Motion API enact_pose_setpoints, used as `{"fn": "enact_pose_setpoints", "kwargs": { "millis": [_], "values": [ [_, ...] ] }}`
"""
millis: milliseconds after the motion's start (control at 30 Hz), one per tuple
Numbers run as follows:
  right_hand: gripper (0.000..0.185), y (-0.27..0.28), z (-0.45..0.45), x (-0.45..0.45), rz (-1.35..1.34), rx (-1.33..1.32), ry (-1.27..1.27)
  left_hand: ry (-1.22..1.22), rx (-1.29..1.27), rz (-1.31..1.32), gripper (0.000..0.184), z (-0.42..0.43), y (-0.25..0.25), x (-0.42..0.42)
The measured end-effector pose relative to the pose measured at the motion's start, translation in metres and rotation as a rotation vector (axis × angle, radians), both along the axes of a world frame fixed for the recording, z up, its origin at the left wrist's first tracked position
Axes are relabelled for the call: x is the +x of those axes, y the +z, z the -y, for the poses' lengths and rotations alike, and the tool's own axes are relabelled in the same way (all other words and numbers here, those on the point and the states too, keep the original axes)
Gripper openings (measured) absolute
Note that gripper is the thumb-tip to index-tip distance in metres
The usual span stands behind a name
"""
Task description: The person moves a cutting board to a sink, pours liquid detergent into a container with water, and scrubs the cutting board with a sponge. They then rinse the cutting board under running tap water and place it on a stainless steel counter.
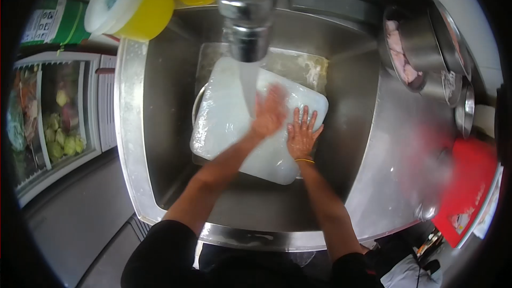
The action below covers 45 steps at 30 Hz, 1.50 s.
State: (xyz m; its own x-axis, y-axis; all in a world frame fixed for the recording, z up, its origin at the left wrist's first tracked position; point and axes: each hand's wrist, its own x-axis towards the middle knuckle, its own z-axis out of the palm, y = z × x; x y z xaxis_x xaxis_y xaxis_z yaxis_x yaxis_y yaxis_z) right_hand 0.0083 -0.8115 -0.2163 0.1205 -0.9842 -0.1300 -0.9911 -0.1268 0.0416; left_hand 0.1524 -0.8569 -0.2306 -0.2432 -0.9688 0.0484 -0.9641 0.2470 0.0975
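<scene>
A large white plastic piece [229, 133] with rounded corners, like an upturned tub, lies tilted in the steel sink [250, 208]. Its surface is wet and shiny. My right hand [303, 134] rests flat on its right part, fingers spread, with a yellow band at the wrist. Over its middle is my left hand [271, 112], blurred by motion, so its fingers cannot be made out. Water [247, 88] runs from the faucet [248, 26] beside my left hand onto the white surface. A thin pale loop, perhaps a handle, shows at the left edge.
Yellow tubs [152, 10] stand at the sink's back left corner. Steel bowls [426, 42], one holding pale pink meat [400, 53], sit at the right. A red box [466, 189] is at far right. A glass-fronted fridge [58, 112] with vegetables stands left.
</scene>
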Motion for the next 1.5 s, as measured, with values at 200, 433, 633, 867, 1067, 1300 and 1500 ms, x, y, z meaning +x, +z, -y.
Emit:
{"fn": "enact_pose_setpoints", "kwargs": {
  "millis": [200, 433, 633, 867, 1067, 1300, 1500],
  "values": [
    [0.092, 0.023, -0.020, -0.005, 0.756, -0.151, -0.737, 0.231, 0.101, -0.245, 0.076, -0.081, -0.001, 0.102],
    [0.090, 0.002, -0.037, 0.001, 0.685, 0.174, -1.175, 0.876, 0.137, -0.421, 0.072, -0.040, 0.022, 0.153],
    [0.062, 0.114, -0.002, 0.009, 0.950, 0.185, -0.942, 1.107, 0.260, -0.393, 0.081, -0.025, 0.033, 0.152],
    [0.044, 0.204, 0.011, 0.032, 1.078, 0.190, -0.776, 0.947, 0.444, -1.006, 0.079, -0.010, -0.099, 0.228],
    [0.044, 0.291, -0.008, 0.015, 1.067, 0.041, -0.636, 0.641, 0.786, -1.801, 0.081, -0.025, 0.037, 0.149],
    [0.046, 0.314, -0.078, -0.059, 1.133, -0.029, -0.595, 0.399, 0.805, -2.040, 0.075, -0.054, 0.133, 0.140],
    [0.051, 0.361, -0.084, -0.132, 0.980, -0.226, -0.409, 0.272, 0.612, -1.933, 0.081, -0.085, 0.184, 0.124]
  ]
}}
